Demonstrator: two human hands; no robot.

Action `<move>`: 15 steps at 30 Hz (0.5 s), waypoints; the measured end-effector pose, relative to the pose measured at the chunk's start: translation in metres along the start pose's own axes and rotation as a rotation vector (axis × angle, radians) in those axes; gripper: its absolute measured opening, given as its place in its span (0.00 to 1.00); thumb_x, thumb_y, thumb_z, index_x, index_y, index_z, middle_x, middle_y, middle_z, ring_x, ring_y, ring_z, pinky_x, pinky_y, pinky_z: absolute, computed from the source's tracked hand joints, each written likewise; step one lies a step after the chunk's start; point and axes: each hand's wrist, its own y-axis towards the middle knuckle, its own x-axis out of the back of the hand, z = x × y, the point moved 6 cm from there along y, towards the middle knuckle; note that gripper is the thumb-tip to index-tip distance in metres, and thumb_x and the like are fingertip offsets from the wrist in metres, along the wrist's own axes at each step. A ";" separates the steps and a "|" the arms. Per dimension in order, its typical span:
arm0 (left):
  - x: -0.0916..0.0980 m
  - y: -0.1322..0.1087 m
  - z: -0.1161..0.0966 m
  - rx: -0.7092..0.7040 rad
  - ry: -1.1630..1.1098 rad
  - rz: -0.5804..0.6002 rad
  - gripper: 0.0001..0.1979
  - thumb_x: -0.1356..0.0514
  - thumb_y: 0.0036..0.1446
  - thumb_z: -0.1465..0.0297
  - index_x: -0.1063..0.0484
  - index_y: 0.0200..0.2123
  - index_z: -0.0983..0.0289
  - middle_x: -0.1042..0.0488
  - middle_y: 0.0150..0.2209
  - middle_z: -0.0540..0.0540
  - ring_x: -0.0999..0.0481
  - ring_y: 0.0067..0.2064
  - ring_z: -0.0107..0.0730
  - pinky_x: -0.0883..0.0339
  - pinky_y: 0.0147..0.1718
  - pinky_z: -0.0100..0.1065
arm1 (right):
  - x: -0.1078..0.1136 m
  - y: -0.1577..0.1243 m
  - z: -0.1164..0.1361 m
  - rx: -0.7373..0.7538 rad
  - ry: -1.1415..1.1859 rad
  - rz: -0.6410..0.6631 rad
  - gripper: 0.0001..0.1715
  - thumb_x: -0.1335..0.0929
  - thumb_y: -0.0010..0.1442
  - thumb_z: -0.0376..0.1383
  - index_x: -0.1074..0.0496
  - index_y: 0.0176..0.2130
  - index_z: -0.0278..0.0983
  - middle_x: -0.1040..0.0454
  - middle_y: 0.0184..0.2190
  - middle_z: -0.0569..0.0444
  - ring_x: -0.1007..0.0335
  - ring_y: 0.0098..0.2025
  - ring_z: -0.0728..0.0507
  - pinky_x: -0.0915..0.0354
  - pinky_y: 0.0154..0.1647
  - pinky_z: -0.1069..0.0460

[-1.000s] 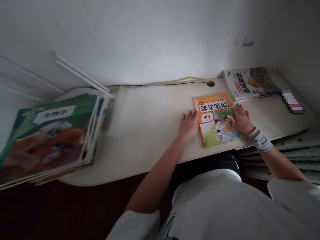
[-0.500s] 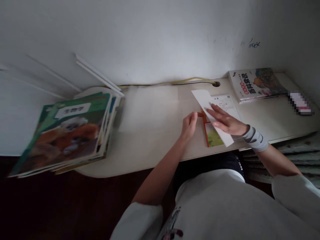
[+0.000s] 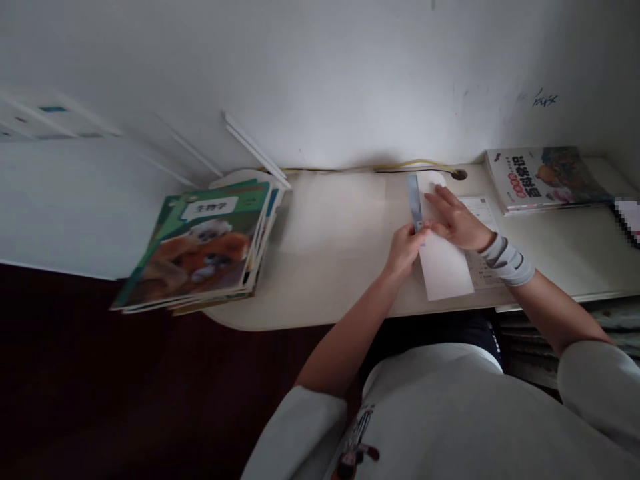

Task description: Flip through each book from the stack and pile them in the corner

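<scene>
A book lies near the desk's front edge. Its white page [image 3: 445,270] stands partly lifted, and a narrow blue-grey strip [image 3: 415,197] shows along the left side. My left hand [image 3: 403,252] is closed on the left edge of the book, thumb and fingers pinched together. My right hand [image 3: 463,223] rests on the white page with its fingers stretched out, a grey band [image 3: 507,259] round the wrist. Under that hand, a printed sheet [image 3: 483,263] shows on the right. What lies beneath the white page is hidden.
On the left of the white desk [image 3: 330,267] is a stack of textbooks [image 3: 200,247] with a green top cover. More books [image 3: 547,177] lie at the back right. A phone [image 3: 629,217], blurred out, sits at the far right. A yellow cable [image 3: 400,165] runs along the wall.
The white page has swung more upright, and the red-edged, green picture beneath it is now covered. My left hand has closed on the book's edge. The view has shifted left.
</scene>
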 end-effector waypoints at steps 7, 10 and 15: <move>-0.049 0.010 0.012 0.043 -0.013 -0.067 0.22 0.51 0.62 0.54 0.30 0.28 0.65 0.27 0.26 0.53 0.28 0.29 0.29 0.37 0.28 0.28 | 0.046 -0.018 0.009 0.036 -0.213 -0.108 0.40 0.42 0.63 0.56 0.49 0.66 0.39 0.53 0.68 0.41 0.63 0.69 0.30 0.54 0.62 0.28; -0.063 0.013 0.014 0.048 0.056 0.014 0.22 0.51 0.61 0.53 0.28 0.31 0.64 0.24 0.31 0.54 0.26 0.34 0.32 0.35 0.31 0.29 | 0.062 -0.027 0.011 0.068 -0.270 -0.078 0.39 0.43 0.64 0.56 0.50 0.66 0.42 0.52 0.68 0.43 0.62 0.69 0.30 0.54 0.61 0.27; -0.041 0.016 -0.005 -0.095 0.515 0.099 0.16 0.48 0.62 0.60 0.28 0.36 0.66 0.24 0.33 0.57 0.25 0.36 0.34 0.34 0.35 0.32 | 0.036 -0.014 -0.018 0.057 -0.261 0.128 0.40 0.43 0.62 0.58 0.45 0.65 0.40 0.53 0.68 0.39 0.61 0.68 0.27 0.50 0.57 0.26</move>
